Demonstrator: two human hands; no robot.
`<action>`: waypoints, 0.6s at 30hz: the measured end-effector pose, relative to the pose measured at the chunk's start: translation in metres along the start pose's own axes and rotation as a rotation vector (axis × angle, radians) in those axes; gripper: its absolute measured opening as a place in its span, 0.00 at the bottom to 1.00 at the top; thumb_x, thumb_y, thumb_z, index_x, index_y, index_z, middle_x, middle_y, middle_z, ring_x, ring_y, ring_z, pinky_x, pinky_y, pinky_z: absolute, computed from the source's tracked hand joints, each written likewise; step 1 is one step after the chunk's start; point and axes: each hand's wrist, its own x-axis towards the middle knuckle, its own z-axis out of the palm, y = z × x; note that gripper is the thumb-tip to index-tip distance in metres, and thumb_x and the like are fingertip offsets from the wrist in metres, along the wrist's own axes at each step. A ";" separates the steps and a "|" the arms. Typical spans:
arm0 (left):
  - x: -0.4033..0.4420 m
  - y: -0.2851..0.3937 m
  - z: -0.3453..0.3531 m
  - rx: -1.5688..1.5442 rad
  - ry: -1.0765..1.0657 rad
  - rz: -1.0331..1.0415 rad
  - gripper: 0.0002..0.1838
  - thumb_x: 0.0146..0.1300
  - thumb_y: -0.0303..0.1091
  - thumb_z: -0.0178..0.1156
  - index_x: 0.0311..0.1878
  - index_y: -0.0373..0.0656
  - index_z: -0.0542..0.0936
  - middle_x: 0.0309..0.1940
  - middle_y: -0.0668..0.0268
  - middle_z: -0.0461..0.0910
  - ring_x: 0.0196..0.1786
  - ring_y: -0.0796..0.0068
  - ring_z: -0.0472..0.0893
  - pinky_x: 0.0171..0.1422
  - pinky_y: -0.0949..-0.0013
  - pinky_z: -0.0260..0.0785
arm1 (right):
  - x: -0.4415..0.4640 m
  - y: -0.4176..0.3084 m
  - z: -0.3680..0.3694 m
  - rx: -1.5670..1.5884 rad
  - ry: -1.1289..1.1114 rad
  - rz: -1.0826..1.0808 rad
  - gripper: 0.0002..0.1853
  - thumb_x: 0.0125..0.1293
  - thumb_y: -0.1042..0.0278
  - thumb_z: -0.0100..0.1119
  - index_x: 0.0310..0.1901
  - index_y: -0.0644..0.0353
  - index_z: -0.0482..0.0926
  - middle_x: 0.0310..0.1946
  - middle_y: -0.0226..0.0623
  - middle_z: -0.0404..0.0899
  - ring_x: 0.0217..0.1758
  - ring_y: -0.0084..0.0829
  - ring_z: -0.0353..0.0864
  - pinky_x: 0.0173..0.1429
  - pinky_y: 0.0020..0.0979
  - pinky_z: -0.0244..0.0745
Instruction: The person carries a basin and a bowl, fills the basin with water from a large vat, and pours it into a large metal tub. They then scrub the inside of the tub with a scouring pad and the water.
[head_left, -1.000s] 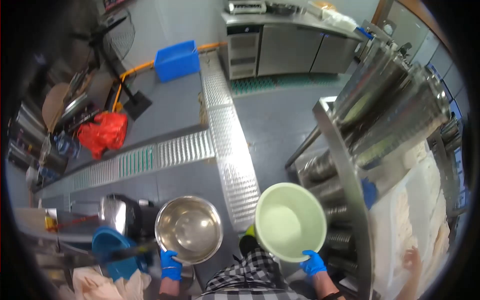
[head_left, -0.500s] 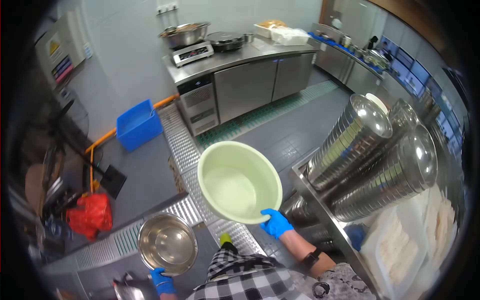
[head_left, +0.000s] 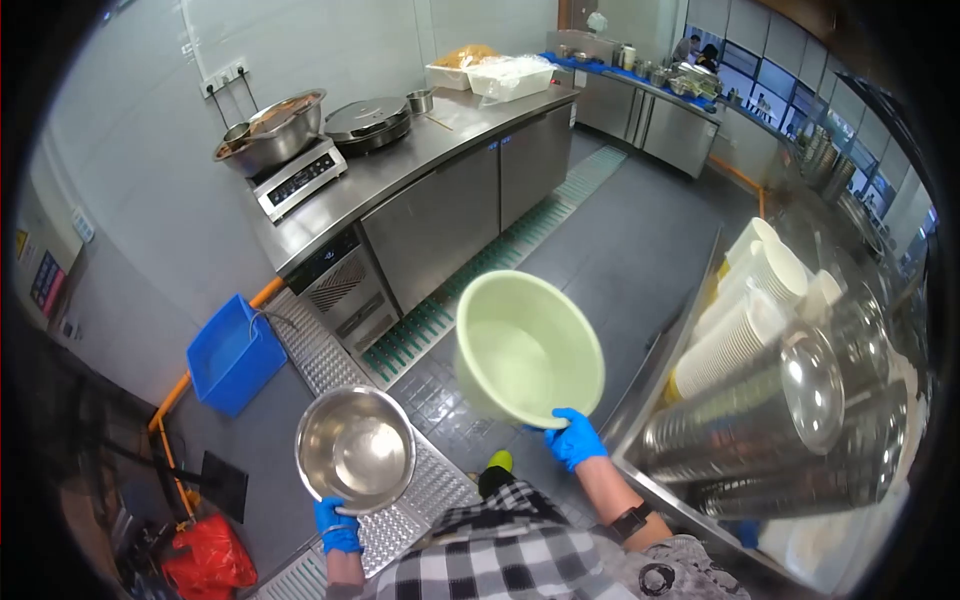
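Note:
My right hand (head_left: 574,438), in a blue glove, grips the near rim of a large pale green plastic basin (head_left: 520,350). The basin is tilted so its bare inside faces me. In my left hand (head_left: 338,526), also blue-gloved, is the near rim of a stainless steel bowl (head_left: 357,450) with nothing inside. Both vessels hang apart from each other in front of my checkered apron, above the floor. The fingers under the rims are partly hidden.
A steel counter (head_left: 450,140) ahead bears an induction cooker (head_left: 300,180) with a filled metal bowl. On the right, a shelf carries stacked steel bowls (head_left: 750,420) and paper cups (head_left: 735,335). A blue bin (head_left: 235,355) and red bag (head_left: 208,558) lie left. Metal drain covers (head_left: 395,530) cross the floor.
I have stepped forward, nearer the counter, and the shelf's paper cups have come into view. My left hand has risen with the steel bowl; both hands keep their holds.

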 end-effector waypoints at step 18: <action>0.316 -0.043 0.339 0.307 -0.293 -0.204 0.29 0.31 0.23 0.48 0.46 0.35 0.66 0.37 0.57 0.71 0.40 0.60 0.71 0.44 0.62 0.67 | 0.162 -0.167 0.057 0.222 0.289 -0.356 0.08 0.49 0.72 0.52 0.33 0.59 0.68 0.24 0.35 0.72 0.21 0.31 0.72 0.20 0.28 0.71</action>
